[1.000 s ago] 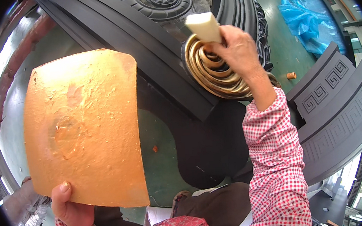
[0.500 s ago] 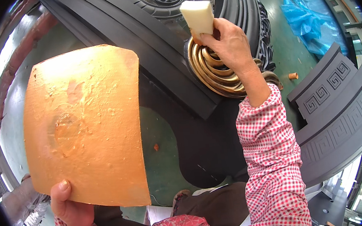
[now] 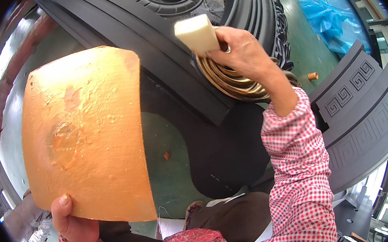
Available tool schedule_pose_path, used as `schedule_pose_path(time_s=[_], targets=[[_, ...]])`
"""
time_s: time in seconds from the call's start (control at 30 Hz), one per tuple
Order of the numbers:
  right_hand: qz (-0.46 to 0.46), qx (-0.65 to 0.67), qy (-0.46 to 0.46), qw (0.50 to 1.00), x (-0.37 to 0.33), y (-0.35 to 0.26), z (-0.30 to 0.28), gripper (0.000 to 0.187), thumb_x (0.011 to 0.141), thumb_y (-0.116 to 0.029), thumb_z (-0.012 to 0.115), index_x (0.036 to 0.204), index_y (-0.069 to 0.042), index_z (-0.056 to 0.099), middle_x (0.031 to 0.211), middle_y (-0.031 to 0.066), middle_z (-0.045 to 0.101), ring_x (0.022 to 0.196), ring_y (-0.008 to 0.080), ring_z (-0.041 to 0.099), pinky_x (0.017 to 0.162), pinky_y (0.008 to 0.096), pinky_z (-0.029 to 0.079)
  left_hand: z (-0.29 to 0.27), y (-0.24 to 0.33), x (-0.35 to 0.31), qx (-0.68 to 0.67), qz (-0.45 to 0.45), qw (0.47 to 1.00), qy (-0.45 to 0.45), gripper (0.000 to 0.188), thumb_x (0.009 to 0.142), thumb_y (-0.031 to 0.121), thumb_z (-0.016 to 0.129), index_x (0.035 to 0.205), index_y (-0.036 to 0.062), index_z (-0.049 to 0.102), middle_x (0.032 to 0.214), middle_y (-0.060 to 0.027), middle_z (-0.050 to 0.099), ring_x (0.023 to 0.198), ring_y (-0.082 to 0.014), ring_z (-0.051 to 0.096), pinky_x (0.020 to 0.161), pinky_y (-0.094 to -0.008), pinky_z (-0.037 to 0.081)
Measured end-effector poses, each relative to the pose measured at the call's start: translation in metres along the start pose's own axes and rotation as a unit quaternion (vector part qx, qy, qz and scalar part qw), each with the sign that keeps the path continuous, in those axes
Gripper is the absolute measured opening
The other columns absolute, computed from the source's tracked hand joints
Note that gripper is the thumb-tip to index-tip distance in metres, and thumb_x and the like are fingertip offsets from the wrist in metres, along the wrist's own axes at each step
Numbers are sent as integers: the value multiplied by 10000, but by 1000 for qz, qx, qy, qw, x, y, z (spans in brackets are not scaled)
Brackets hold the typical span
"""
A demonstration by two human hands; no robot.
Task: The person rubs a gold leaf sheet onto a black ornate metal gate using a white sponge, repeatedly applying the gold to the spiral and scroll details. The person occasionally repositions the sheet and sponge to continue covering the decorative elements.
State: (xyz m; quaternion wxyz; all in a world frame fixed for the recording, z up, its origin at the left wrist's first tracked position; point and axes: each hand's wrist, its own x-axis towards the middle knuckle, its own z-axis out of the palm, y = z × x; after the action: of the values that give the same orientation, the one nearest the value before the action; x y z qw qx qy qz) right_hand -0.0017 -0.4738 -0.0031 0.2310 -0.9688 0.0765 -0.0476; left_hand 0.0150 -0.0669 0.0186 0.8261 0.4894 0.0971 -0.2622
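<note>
My L hand [image 3: 80,230] grips a gold-coated board [image 3: 87,137], thumb over its lower edge, as my R hand [image 3: 243,52] pinches a cream block [image 3: 195,33] by the gold scroll [image 3: 233,85], contact unclear, nr blk moulding [image 3: 164,62].

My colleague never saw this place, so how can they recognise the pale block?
Find the large dark straight moulding; beside it, a gold scroll lies under the right hand. The pale block is in that hand, flat-sided and creamy, unlike the grooved gold.
</note>
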Motion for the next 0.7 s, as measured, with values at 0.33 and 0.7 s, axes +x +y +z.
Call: schedule_pose_path(time_s=[0.33, 0.7], targets=[[92, -32, 79, 992, -42, 19, -42, 268, 810, -155, 629, 1005, 28, 617, 808, 38, 627, 705, 86, 521, 655, 238, 439, -3, 1, -1, 9, -5, 1000, 16, 605, 791, 222, 498, 1315, -31, 331, 1268, -172, 478, 1123, -273, 511, 925, -381, 433], [64, 96, 117, 986, -54, 5, -11, 287, 760, -219, 687, 936, 0, 628, 751, 110, 601, 654, 201, 579, 623, 301, 456, -3, 1, -2, 18, -2, 1000, 23, 617, 792, 222, 499, 1323, -36, 320, 1282, -179, 471, 1136, -274, 508, 939, -382, 428]])
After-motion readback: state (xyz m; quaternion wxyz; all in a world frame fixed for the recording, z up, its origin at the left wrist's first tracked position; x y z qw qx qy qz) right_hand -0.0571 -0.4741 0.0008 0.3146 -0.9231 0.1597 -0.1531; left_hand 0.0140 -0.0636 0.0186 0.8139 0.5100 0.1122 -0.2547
